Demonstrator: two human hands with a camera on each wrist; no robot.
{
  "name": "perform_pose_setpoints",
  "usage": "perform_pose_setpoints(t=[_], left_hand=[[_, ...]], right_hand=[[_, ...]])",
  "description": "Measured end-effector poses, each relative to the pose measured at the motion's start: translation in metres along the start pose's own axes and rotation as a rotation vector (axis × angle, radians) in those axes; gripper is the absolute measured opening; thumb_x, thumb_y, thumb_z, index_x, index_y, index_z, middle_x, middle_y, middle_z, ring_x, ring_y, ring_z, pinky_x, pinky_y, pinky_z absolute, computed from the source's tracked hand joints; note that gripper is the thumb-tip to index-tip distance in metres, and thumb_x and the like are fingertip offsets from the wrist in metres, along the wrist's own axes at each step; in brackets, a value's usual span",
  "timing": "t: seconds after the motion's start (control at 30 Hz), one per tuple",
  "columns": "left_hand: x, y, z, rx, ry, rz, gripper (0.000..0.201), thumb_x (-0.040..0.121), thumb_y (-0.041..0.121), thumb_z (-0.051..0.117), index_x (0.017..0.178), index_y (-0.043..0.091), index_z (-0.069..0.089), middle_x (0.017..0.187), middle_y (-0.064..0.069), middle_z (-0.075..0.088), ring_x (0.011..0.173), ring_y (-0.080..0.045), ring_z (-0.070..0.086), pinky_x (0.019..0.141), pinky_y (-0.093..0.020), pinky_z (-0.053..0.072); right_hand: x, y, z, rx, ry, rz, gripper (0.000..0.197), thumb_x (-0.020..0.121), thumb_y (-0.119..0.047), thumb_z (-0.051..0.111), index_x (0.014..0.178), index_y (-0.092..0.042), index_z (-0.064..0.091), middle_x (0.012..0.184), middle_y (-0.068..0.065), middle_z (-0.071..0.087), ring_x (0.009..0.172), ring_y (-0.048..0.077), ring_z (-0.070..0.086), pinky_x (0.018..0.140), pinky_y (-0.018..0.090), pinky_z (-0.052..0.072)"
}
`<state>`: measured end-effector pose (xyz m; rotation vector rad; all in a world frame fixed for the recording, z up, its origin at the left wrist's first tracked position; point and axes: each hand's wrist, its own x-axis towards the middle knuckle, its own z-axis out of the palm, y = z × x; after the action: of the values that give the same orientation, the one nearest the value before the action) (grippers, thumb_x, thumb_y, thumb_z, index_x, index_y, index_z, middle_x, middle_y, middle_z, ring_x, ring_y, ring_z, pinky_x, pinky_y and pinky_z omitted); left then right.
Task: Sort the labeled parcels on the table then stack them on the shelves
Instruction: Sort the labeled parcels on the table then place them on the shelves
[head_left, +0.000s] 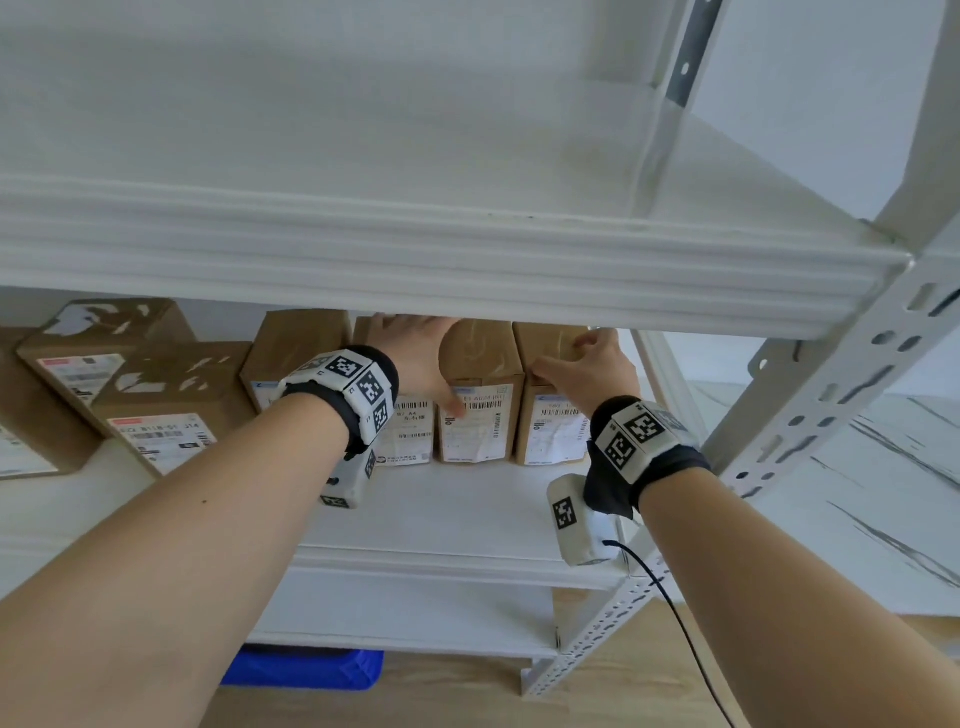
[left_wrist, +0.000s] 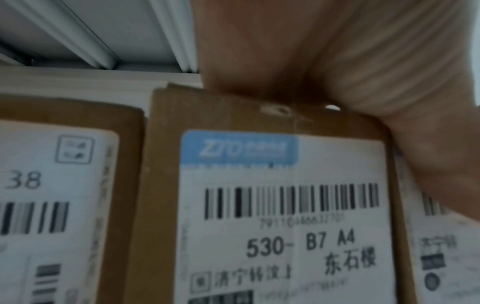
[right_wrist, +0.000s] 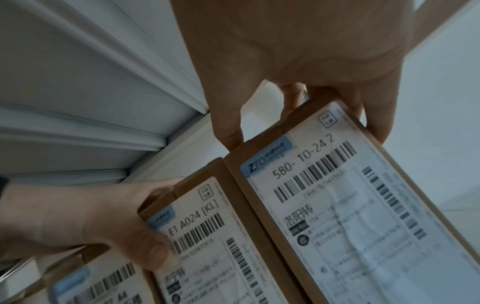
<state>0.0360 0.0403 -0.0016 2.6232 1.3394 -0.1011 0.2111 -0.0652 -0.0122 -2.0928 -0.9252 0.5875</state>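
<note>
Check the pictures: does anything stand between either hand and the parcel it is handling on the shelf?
Nothing visible does. The left hand already grips the E1 A024 parcel, and the right hand grips the top of the 580-10-24 parcel beside it.

Soft, even daylight fills the head view; the white shelf (head_left: 467, 270) is bright, without glare, and casts a mild shade over the parcels (head_left: 478, 395) beneath. Straight shelf edges bow toward the frame borders. Both wrist views are dimmer and bluish, grainy, and smeared with motion blur: label (left_wrist: 285, 205) print is soft, and the left hand (left_wrist: 350, 61) is out of focus
</note>
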Motion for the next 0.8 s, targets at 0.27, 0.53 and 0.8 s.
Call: perform_pose_setpoints(t=[0.27,0.53,0.8], left_hand=[[-0.003,-0.006,0.008,0.036,0.002,0.07,0.128,0.048,0.066,0.081,0.151,0.032,0.011,0.157,0.006,0.018,0.145,-0.019,0.016,0.117,-0.054,0.006],[-0.02,-0.004,0.01,0.054,-0.033,0.108,0.13,0.05,0.067,0.08,0.151,0.032,0.007,0.159,0.005,0.012,0.147,-0.018,0.009,0.117,-0.054,0.001],[-0.052,-0.043,-0.043,-0.278,-0.092,-0.005,0.121,0.056,0.058,0.083,0.152,0.028,0.014,0.156,0.0,0.024,0.141,-0.021,0.026,0.113,-0.038,0.027]], right_hand=[[-0.021,0.002,0.0,-0.037,0.032,-0.011,0.049,0.074,-0.037,0.069,0.109,-0.023,0.038,0.084,-0.01,0.048,0.07,0.003,0.053,0.054,0.022,0.043],[-0.045,0.0,-0.001,-0.102,0.032,0.048,0.057,0.075,-0.038,0.067,0.122,-0.02,0.039,0.104,0.0,0.052,0.094,0.019,0.054,0.079,0.034,0.049],[-0.053,-0.071,0.02,-0.405,-0.02,-0.304,0.041,0.087,-0.043,0.052,0.094,-0.003,0.06,0.106,0.011,0.061,0.109,0.029,0.053,0.096,0.041,0.045]])
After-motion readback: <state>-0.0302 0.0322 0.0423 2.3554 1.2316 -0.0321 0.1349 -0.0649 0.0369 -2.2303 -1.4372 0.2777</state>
